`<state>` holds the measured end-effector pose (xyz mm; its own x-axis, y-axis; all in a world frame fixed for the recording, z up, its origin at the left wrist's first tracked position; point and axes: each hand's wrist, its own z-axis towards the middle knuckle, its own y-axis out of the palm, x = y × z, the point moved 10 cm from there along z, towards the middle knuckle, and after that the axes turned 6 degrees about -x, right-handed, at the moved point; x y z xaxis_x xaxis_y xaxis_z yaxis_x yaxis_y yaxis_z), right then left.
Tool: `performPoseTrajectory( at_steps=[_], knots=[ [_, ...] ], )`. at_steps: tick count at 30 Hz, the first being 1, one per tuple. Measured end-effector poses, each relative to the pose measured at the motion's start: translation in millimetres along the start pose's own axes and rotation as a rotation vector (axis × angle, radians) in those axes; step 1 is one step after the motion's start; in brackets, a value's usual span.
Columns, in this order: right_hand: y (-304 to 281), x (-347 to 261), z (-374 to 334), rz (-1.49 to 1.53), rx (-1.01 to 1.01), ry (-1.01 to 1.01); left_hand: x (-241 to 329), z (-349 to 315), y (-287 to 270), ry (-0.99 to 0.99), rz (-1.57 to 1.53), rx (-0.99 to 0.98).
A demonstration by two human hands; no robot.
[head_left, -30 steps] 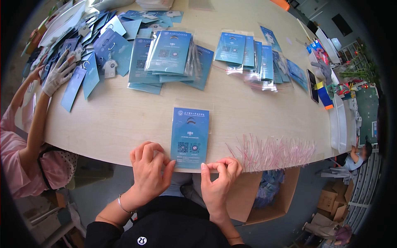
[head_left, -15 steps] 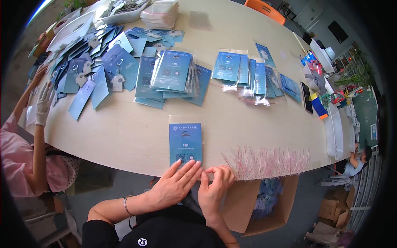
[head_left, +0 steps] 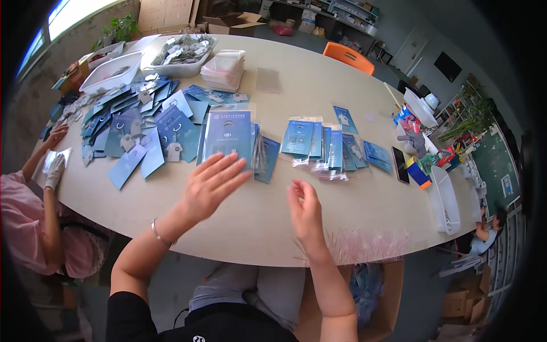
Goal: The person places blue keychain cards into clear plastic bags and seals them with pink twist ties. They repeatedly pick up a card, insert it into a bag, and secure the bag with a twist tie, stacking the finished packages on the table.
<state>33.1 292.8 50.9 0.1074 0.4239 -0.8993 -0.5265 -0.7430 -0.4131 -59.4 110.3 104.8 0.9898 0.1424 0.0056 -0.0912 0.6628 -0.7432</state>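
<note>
A blue printed card in a clear plastic bag (head_left: 229, 126) rests atop the stack of bagged cards in the middle. In front of its lower edge is my left hand (head_left: 208, 191), open, with fingers stretched out. The hand hides that edge, so contact there is unclear. My right hand (head_left: 306, 212) hovers over the table in front of a second group of bagged blue cards (head_left: 327, 149). Its fingers are loosely bent, thumb apart, holding nothing visible. Near my right forearm, thin pink-and-clear strips (head_left: 370, 244) line the table's front edge.
Blue cards with shirt-shaped keychains (head_left: 145, 137) are heaped at left, beside a co-worker's gloved hand (head_left: 55, 170). Behind stand a tray of keychains (head_left: 183, 69) and a stack of clear bags (head_left: 223, 71). A phone (head_left: 400, 165) and white bin (head_left: 445, 202) lie right.
Both hands have moved forward from the table's front edge and parted. The bagged card that lay in front of me is gone from there; one now tops the middle stack. The view has tilted up.
</note>
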Motion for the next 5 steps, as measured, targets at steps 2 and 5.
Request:
performPoseTrajectory(
  at_steps=[2,5],
  knots=[
    [30.1,23.9,48.4,-0.201,0.002,0.038,-36.1,-0.6,43.0,-0.126,-0.050,-0.148],
    [69.0,48.7,96.5,-0.306,-0.036,0.264,-61.7,-26.4,86.5,-0.359,-0.180,-0.335]
  ],
)
